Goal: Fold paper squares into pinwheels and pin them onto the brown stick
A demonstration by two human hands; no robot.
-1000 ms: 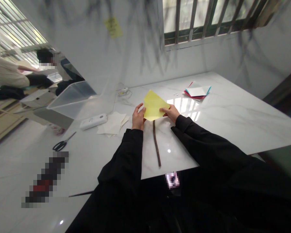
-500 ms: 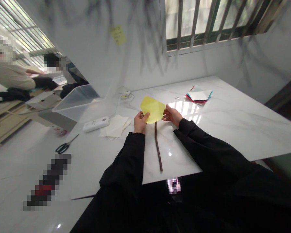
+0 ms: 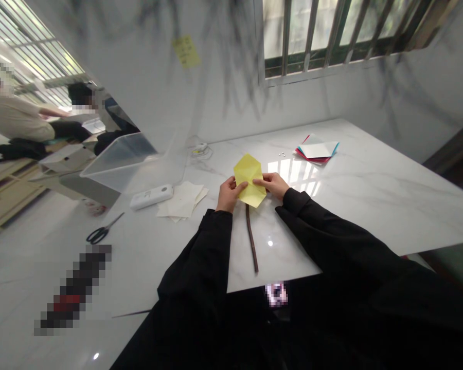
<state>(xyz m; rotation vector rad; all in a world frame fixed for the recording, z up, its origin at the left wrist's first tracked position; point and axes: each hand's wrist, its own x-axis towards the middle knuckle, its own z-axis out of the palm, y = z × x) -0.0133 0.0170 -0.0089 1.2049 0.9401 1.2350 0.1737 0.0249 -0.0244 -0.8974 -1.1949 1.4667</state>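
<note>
Each hand — left hand (image 3: 229,192), right hand (image 3: 274,184) — pinches yellow paper (image 3: 249,178), hiding the stick's (image 3: 251,240) top.

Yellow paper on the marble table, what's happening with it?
A person in black sleeves holds a yellow paper with both hands, left hand and right hand pinching its sides just above the white table. The sheet looks partly folded. A thin brown stick lies below it; white sheets, scissors and a coloured paper stack sit untouched.
</note>
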